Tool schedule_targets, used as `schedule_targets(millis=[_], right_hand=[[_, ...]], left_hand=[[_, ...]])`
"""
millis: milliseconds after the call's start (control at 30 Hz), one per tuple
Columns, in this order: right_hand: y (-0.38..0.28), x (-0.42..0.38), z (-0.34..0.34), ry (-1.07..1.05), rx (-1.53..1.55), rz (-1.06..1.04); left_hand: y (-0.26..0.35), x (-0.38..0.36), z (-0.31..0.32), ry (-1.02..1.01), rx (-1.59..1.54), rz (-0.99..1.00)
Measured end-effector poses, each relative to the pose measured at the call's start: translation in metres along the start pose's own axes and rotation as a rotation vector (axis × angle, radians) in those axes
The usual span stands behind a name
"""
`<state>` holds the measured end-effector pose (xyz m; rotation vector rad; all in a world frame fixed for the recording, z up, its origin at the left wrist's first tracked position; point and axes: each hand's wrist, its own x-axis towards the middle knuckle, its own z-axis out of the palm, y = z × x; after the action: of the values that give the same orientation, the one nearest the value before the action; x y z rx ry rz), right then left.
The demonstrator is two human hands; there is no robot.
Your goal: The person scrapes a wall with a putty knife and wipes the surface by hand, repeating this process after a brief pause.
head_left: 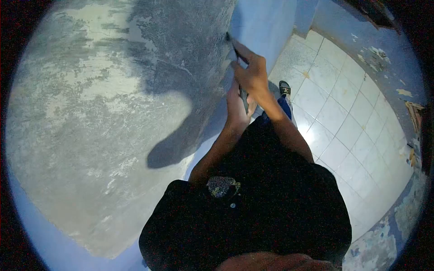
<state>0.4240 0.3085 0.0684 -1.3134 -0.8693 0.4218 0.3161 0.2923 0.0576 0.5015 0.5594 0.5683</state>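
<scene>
"What does the right hand (pixel 254 74) have?"

"A thin dark tool (pixel 228 37). Its fingers are closed around it, and they hide most of its length. Only the tip shows clearly, at the edge of the grey patch (pixel 104 135), where the blue paint (pixel 264 22) begins."

"Is the tip touching?"

"I can't tell; it's small, and dark against grey."

"And the left hand (pixel 236 106)?"

"Just below the right, partly overlapped by it. It grasps a dark strip (pixel 244 97) between thumb and palm. Whether that's the tool's other end or a separate piece, I can't make out."

"What about the patch itself?"

"Mottled, with paler smears, and a broad shadow (pixel 169 151) blurs its detail near the arms."

"Feet?"

"One black slipper (pixel 285 88) on the tiles (pixel 334 99), a bit of jeans (pixel 285 105) behind it. The other foot is out of sight. The black shirt (pixel 271 203) covers much of the lower view, and its print (pixel 221 186) is too grainy to read."

"The top right?"

"Something brown (pixel 375 16), cut off by the dark round border, so I can't name it. Below it is a peeling wall (pixel 379 56), also cropped."
</scene>
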Motion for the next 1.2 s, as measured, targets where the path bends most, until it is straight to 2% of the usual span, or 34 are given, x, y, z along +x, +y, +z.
schedule_targets(millis=[33, 67, 100, 167, 233, 267, 333, 400, 467, 533, 567, 633, 700, 767, 867, 900, 967, 1000, 1067, 1100, 1200], right_hand=[[0.0, -0.003, 0.003, 0.011, 0.003, -0.053], [0.001, -0.002, 0.005, 0.024, 0.005, -0.11], [-0.001, 0.003, 0.005, 0.01, -0.035, -0.043], [-0.002, 0.009, 0.004, -0.02, -0.07, 0.057], [0.014, 0.006, 0.007, -0.009, -0.016, 0.038], [0.022, 0.002, 0.007, 0.012, 0.033, 0.001], [0.004, -0.001, 0.006, 0.009, -0.076, -0.057], [0.001, 0.006, 0.007, 0.036, -0.132, -0.09], [0.014, 0.017, 0.009, 0.076, -0.137, -0.09], [0.011, 0.017, 0.0, 0.009, -0.118, 0.02], [0.009, 0.02, -0.003, -0.016, -0.109, 0.072], [-0.003, 0.007, -0.002, -0.037, -0.11, 0.004], [-0.001, 0.005, 0.002, -0.016, -0.166, -0.051], [0.011, 0.015, -0.002, -0.013, -0.11, -0.01], [0.006, 0.02, -0.008, -0.07, -0.114, 0.045], [0.002, 0.02, -0.012, -0.086, -0.131, 0.069], [-0.001, 0.01, -0.007, -0.032, -0.095, -0.046], [-0.003, 0.01, -0.001, -0.005, -0.076, -0.109], [-0.007, 0.021, 0.001, 0.028, -0.161, -0.031], [-0.001, 0.028, 0.001, 0.046, -0.158, -0.032], [0.011, 0.023, -0.004, -0.013, -0.156, -0.048]], left_hand=[[0.001, -0.003, 0.002, -0.146, -0.006, 0.025], [0.001, 0.004, 0.006, 0.078, 0.034, 0.06], [0.007, 0.009, 0.033, 0.312, 0.07, 0.092], [0.005, 0.008, 0.033, 0.508, 0.107, 0.092], [0.001, 0.013, 0.012, 0.375, 0.115, 0.052], [-0.003, 0.006, 0.011, 0.372, 0.067, 0.051], [0.0, -0.003, 0.024, 0.34, -0.012, 0.056], [0.007, 0.01, 0.017, 0.333, 0.05, 0.05], [0.009, 0.016, 0.013, 0.336, 0.097, 0.047], [0.008, 0.023, 0.023, 0.317, 0.141, 0.053], [0.003, 0.016, 0.02, 0.252, 0.083, 0.055], [-0.004, 0.003, 0.017, 0.102, -0.021, 0.053], [0.005, 0.016, 0.05, 0.428, -0.025, 0.059], [-0.001, 0.018, -0.008, 0.089, 0.069, 0.018], [-0.008, 0.025, 0.02, 0.313, 0.036, 0.034], [-0.009, 0.021, 0.017, 0.238, 0.024, 0.032], [-0.011, 0.007, 0.006, 0.087, 0.001, 0.023], [-0.007, 0.014, 0.006, 0.121, 0.027, 0.036], [0.002, 0.023, 0.005, 0.21, 0.071, 0.07], [0.011, 0.024, 0.028, 0.397, 0.186, 0.03], [0.002, 0.023, 0.033, 0.343, 0.153, 0.023]])
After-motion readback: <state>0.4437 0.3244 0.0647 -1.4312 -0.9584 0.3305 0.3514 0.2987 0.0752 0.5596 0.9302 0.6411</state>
